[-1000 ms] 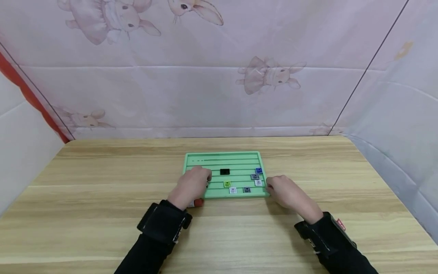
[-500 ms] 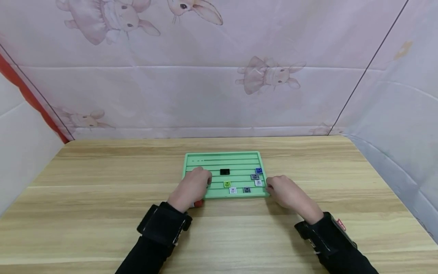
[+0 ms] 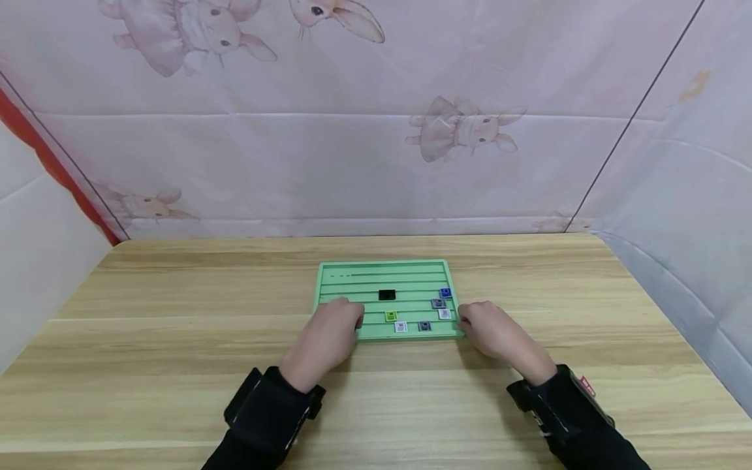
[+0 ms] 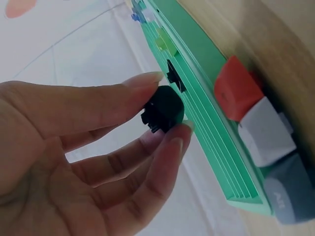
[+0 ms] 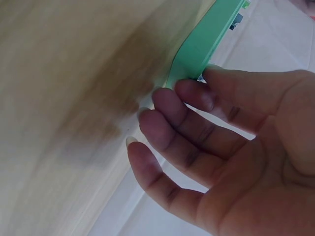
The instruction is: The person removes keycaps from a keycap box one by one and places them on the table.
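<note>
Inside the green tray (image 3: pixel 411 277), assorted keycaps (image 3: pixel 391 316) lie scattered between both hands (image 3: pixel 337 324)

I am seeing soft, even light falling across the wooden tabletop (image 3: pixel 176 365) in the head view, faint shadows spreading below the left hand (image 3: pixel 329 329) and right hand (image 3: pixel 490 329); markings on the small keycaps (image 3: pixel 401 327) are blurring. In the left wrist view, the pale sheet (image 4: pixel 88 49) is showing bright, the black keycap (image 4: pixel 169 105) is losing detail, and the green tray (image 4: pixel 216 142) is softening toward the top. In the right wrist view, a broad, soft-edged shadow is darkening the tabletop at upper left.
</note>
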`<action>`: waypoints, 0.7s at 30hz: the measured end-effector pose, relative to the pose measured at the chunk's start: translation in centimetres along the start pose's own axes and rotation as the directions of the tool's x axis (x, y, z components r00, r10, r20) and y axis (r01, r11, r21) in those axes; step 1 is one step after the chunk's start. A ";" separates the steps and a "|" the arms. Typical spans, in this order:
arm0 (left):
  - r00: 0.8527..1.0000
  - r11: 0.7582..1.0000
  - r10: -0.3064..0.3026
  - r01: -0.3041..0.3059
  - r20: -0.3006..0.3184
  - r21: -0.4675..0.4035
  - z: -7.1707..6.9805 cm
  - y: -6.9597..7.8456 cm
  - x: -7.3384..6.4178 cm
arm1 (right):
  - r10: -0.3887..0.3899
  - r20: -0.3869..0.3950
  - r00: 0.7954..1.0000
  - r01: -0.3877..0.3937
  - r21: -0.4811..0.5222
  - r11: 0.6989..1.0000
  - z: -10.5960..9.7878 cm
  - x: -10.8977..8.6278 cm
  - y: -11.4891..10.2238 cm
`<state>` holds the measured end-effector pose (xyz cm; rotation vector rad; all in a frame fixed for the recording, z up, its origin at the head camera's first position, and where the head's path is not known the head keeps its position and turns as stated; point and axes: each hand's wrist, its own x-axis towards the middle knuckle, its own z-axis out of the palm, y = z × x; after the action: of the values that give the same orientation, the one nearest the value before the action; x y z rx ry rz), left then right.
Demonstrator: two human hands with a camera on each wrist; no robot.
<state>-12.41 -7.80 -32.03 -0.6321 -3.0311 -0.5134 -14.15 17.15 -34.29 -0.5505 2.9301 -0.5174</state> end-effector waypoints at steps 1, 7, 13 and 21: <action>1.000 1.000 0.005 -0.005 0.003 0.004 0.0 0.1 -0.2 | -0.001 0.000 1.000 0.001 0.001 1.000 0.0 0.0 0.0; 0.999 1.000 0.018 -0.019 0.036 0.002 -0.3 0.4 -1.1 | 0.000 0.002 1.000 0.000 -0.002 1.000 0.0 0.0 0.0; 0.997 0.999 0.038 -0.040 0.067 0.022 -0.7 0.6 -1.7 | 0.009 0.010 1.000 -0.009 0.000 1.000 0.0 0.0 0.0; 0.994 1.000 0.010 -0.008 0.109 -0.020 -1.2 0.7 -2.0 | 0.006 0.003 1.000 -0.006 -0.005 1.000 0.0 0.0 -0.1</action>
<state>-10.37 -8.30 -30.81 -0.6974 -3.1273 -0.5258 -14.09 17.08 -34.28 -0.5421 2.9306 -0.5080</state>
